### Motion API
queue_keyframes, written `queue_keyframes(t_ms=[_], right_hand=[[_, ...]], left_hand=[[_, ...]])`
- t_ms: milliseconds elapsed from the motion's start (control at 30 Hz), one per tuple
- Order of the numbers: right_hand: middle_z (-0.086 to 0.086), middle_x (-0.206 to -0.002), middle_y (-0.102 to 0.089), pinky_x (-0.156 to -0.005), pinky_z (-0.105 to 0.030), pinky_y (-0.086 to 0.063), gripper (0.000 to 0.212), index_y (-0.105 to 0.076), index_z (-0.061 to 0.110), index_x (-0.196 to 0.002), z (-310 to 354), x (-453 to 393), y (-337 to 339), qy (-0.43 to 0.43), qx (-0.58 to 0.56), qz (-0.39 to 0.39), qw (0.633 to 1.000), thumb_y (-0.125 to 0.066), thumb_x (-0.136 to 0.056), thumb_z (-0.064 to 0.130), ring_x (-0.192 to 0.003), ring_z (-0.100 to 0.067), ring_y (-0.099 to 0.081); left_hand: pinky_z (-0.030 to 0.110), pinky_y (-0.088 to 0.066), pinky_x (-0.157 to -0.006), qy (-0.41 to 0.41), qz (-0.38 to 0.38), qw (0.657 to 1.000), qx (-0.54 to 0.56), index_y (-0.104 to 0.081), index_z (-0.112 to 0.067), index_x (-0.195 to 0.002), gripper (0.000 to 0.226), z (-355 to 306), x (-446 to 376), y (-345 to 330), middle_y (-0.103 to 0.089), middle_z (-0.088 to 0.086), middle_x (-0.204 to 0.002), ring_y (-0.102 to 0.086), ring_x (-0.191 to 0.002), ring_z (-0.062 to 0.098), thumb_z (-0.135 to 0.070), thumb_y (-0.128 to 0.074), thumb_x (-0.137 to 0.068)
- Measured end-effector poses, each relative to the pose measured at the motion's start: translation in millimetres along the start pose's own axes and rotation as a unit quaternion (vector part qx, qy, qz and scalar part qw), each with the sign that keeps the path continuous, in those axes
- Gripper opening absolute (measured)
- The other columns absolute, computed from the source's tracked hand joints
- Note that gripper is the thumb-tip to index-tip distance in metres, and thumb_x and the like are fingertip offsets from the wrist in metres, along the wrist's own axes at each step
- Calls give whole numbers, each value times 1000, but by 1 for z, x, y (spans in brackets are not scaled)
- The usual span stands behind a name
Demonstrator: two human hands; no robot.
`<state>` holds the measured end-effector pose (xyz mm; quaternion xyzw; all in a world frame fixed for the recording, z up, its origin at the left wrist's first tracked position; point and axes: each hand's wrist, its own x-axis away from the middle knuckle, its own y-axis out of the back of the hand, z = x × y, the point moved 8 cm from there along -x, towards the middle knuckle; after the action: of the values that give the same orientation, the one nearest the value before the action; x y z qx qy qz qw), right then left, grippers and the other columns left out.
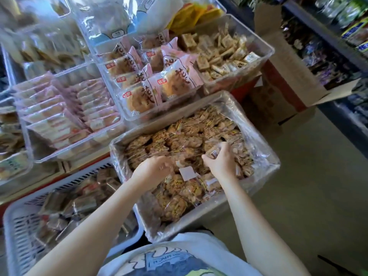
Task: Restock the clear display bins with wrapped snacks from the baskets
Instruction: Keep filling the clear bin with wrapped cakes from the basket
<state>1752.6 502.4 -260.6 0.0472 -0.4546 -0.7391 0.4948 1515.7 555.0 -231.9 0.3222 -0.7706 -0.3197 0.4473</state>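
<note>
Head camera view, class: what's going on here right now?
A person is reaching both hands into a plastic-lined box full of brown wrapped snacks. The left hand is curled among the packets; the right hand grips a few packets. Behind it sit clear display bins, one holding pink-wrapped cakes. A white basket of dark packets stands at the left.

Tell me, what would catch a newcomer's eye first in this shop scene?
Most striking is the plastic-lined box in the middle, heaped with brown wrapped snacks, where the left hand and right hand dig in, each gripping packets. Just behind it, a clear bin holds pink cake packs. At lower left stands a white basket.
</note>
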Motion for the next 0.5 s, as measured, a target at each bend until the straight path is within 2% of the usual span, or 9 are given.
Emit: queue_keyframes(t_ms=[67, 133, 233, 300, 367, 500], right_hand=[[1, -114, -49, -65, -28, -42, 66, -36, 19, -128, 24, 19, -13, 12, -106, 52, 993, -78, -82, 40, -95, -18, -53], [6, -109, -49, -70, -29, -42, 67, -36, 23, -134, 52, 39, -32, 28, -156, 109, 981, -76, -84, 44, -92, -14, -53], [7, -103, -59, -76, -34, -51, 42, -51, 28, -112, 94, 67, -65, 72, -177, 171, 966, -71, -84, 51, -92, -13, -58], [8, -100, -62, -80, -37, -52, 33, -56, 30, -100, 112, 81, -83, 93, -187, 203, 957, -68, -85, 56, -92, -15, -60], [10, -102, -60, -80, -30, -47, 29, -59, 33, -99, 130, 97, -97, 109, -184, 229, 950, -67, -86, 58, -94, -9, -59], [6, -129, -48, -93, -27, -47, 46, -59, 37, -123, 178, 143, -126, 174, -107, 238, 950, -77, -83, 49, -116, -8, -54]], left_hand=[[22, -45, -71, -17, -16, 999, 22, -62, -33, -119, 28, 5, 7, 0, -59, -11, -108, -54, -84, 6, -38, -61, -91], [25, -49, -77, -31, -41, 997, 63, -56, -32, -127, 47, 10, 17, 3, -57, -10, -117, -56, -90, 8, -46, -69, -84], [34, -52, -83, -35, -105, 987, 112, -57, -25, -129, 64, 23, 35, 18, -55, -6, -118, -56, -101, 14, -49, -78, -73], [32, -49, -80, -27, -143, 982, 120, -61, -19, -122, 55, 38, 47, 32, -57, -5, -113, -58, -101, 17, -40, -81, -75], [28, -42, -74, -10, -167, 978, 124, -63, -17, -120, 46, 65, 63, 46, -62, -3, -109, -60, -98, 21, -31, -79, -80], [27, -41, -76, -2, -212, 969, 127, -64, -21, -119, 40, 140, 110, 73, -66, -4, -110, -61, -102, 20, -32, -77, -82]])
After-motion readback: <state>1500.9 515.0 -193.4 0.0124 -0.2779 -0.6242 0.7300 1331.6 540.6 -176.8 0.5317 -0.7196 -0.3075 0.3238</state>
